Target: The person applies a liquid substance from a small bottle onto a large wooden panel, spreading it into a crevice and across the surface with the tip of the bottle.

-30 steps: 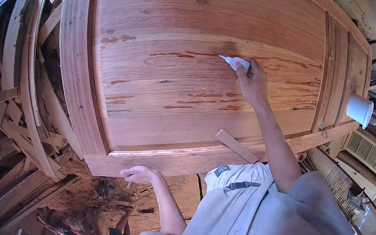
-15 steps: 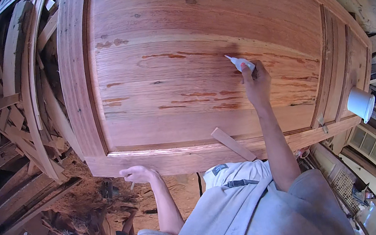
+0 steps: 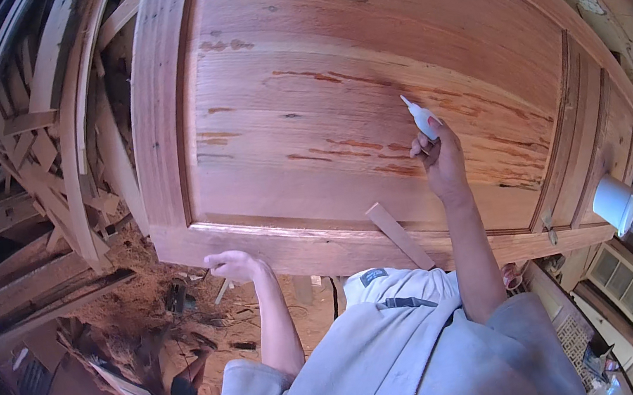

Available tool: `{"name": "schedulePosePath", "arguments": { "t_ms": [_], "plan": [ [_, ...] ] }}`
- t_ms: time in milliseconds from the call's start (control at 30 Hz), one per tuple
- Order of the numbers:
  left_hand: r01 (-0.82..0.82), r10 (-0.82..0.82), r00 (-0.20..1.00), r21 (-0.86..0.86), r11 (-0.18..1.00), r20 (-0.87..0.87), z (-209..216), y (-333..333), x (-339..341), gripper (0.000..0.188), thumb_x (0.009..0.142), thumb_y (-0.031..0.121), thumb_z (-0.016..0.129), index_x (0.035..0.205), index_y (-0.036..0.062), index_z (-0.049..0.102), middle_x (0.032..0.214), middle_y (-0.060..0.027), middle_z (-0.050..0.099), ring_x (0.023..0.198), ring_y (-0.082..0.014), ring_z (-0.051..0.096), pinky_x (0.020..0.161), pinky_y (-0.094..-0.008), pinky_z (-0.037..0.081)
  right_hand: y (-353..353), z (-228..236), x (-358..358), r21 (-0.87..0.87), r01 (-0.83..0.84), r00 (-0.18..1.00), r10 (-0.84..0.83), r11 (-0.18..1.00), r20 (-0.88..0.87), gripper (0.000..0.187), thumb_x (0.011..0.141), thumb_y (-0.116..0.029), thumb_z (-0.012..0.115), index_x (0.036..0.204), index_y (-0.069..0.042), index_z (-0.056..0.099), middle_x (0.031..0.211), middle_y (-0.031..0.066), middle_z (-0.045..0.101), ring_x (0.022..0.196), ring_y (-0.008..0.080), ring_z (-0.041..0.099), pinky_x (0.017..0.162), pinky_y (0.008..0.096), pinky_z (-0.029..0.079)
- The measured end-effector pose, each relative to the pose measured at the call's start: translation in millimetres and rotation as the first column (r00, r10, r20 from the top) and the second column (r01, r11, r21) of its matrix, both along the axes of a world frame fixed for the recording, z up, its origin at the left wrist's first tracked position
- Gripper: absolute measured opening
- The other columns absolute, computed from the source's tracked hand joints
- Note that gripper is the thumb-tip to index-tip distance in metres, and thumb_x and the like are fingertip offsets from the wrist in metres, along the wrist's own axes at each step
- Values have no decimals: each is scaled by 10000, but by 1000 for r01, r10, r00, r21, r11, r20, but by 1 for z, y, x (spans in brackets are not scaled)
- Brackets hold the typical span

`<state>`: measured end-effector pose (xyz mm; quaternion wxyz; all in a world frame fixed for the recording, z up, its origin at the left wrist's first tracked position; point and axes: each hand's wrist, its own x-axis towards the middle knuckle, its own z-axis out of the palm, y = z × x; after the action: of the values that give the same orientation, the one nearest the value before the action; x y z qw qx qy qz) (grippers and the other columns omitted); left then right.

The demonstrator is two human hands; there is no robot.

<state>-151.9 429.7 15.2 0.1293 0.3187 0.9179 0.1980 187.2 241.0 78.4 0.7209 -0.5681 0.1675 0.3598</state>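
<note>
A small white squeeze bottle with a thin pointed nozzle [image 3: 422,120] is gripped in my right hand [image 3: 444,157], its tip pointing up and left above the wooden panel [image 3: 305,128]. Brown-orange streaks [image 3: 362,144] run along the panel's grain, several of them close to the nozzle. Over the near left edge of the panel is my left hand [image 3: 234,266], its fingers curled in; what they hold, if anything, is hidden. A pale thin stick shows just below it, and I cannot tell whether the hand touches it.
A short wood strip [image 3: 398,236] lies across the panel's near frame. On the right corner stands a white tub [image 3: 616,204]. Stacked boards and offcuts [image 3: 64,139] fill the left side, with sawdust [image 3: 141,273] on the ground. A glazed cabinet [image 3: 623,276] is at lower right.
The view has shifted, so the panel sits further right. My right hand has turned the bottle more upright. My left hand's fingers, stretched out before, are now curled.
</note>
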Motion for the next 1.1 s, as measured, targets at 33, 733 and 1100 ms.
{"name": "schedulePosePath", "arguments": {
  "t_ms": [33,733,1100],
  "plan": [
    [-5,5,1000,3,1000,1,0,0,2,739,1035,521,235,1164,-155,503,1113,-384,593,1052,-490,605,880,-539,495,-1,-1,-3,3,-5,1000,5,1000,1,256,980,-272,578,1078,-36,595,738,0,551,615,129,555,587,272,493],
    [-13,8,998,82,997,60,-3,-1,-2,719,1047,475,242,1122,-184,518,1061,-383,602,989,-498,615,826,-542,504,62,-15,-17,-589,-254,743,545,767,389,285,962,-287,632,937,-4,602,677,37,580,542,86,551,502,278,423],
    [-10,5,998,83,997,60,-4,-2,-4,717,1040,500,247,1176,-155,503,1079,-363,610,991,-483,624,833,-532,517,60,-32,-18,-661,-209,648,608,721,458,264,963,-270,637,945,-9,600,668,7,537,529,80,526,491,260,424]
  ]
}}
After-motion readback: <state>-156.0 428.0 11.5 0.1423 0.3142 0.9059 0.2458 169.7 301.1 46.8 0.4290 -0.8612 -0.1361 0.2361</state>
